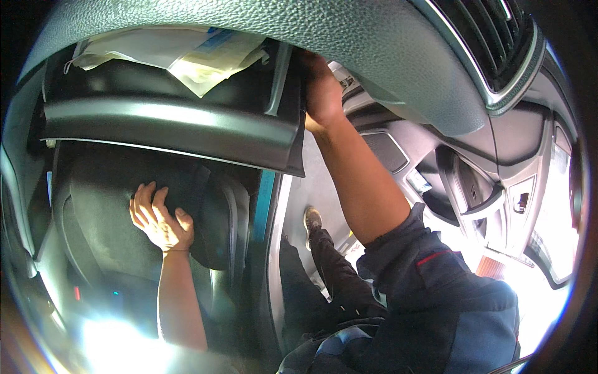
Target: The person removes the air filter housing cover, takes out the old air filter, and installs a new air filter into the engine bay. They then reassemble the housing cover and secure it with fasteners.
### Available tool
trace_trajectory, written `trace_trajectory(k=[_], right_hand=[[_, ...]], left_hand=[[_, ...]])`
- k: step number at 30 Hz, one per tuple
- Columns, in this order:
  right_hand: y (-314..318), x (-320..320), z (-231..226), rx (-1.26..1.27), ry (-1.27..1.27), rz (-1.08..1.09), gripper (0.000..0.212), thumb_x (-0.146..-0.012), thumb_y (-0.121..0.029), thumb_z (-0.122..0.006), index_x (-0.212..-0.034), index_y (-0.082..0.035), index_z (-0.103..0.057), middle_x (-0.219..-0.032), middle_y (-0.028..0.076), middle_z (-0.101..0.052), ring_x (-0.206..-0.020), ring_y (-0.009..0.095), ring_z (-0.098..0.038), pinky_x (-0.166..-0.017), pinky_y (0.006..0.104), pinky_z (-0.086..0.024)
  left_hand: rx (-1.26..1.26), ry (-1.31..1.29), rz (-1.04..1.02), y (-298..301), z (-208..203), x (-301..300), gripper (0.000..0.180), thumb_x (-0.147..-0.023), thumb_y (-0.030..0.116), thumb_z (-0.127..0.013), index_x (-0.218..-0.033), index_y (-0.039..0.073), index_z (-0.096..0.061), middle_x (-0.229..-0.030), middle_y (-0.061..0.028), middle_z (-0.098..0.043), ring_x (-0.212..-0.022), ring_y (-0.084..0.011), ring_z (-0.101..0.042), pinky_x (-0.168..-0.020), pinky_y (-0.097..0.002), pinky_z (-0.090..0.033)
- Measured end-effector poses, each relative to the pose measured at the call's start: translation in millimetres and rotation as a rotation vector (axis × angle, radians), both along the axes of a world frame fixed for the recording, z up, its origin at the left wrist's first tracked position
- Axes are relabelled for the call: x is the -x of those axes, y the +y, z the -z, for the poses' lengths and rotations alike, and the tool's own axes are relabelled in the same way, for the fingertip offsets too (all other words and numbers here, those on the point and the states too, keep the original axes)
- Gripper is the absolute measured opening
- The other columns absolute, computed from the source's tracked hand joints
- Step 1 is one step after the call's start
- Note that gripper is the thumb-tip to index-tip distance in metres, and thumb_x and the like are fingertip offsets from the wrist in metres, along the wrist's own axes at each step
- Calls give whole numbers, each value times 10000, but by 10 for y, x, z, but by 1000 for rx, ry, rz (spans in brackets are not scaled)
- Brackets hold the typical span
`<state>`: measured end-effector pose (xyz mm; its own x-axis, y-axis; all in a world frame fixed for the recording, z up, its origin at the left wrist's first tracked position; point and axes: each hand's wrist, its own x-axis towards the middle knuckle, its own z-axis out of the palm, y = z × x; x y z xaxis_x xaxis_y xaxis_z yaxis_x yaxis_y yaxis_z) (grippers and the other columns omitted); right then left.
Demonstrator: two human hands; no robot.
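Note:
A black glove box [174, 124] hangs lowered under the textured dashboard [249, 25]. Inside it lie pale papers or cloths [212, 62], with a blue patch at the top. My right hand [322, 93] reaches up past the right side of the glove box, beneath the dashboard. Its fingers are hidden in shadow there, so what they touch does not show. My left hand [161, 218] is over the dark car seat [103, 206], fingers spread and nothing in them. Whether that palm presses on the seat I cannot tell.
To the right stands an open car door [467, 181] with a speaker grille and pull handle. An air vent [486, 37] is at the upper right. My leg and shoe [313, 218] are on the ground beside the sill [274, 249]. Strong glare washes out the lower left.

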<state>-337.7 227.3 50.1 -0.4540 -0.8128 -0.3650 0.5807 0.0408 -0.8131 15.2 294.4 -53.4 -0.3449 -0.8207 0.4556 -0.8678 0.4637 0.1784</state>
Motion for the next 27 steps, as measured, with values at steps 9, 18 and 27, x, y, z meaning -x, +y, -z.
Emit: trace_trajectory(k=[9,18,27], right_hand=[[898,-641,180,-253,291,-384,346,-1083,-137,-591,-1400,1,-576,-1136,136,-761,-1000,228,-750,-933,391,-592],[214,-498,-708,88,220,-292,138,-980,-78,-706,-1100,-64,-640,-997,65,-645,-895,231,-670,-833,413,-546],[3283,50,98,-569,1057,-1387,256,-1001,-255,-721,-1068,-35,-607,-989,181,-675,-935,338,-681,-850,431,-547]], left_hand=[[-42,50,-3,-3,-59,-1,506,-815,358,-588,-1261,118,-611,-1380,-141,-599,-1381,-377,-530,-1206,-614,-334],[-69,165,8,18,-141,36,540,-718,242,-680,-1245,137,-627,-1374,-117,-601,-1385,-357,-530,-1230,-593,-329],[-128,376,-83,282,-520,-341,559,-705,316,-839,-1214,110,-730,-1337,-151,-660,-1351,-373,-557,-1204,-553,-382]])
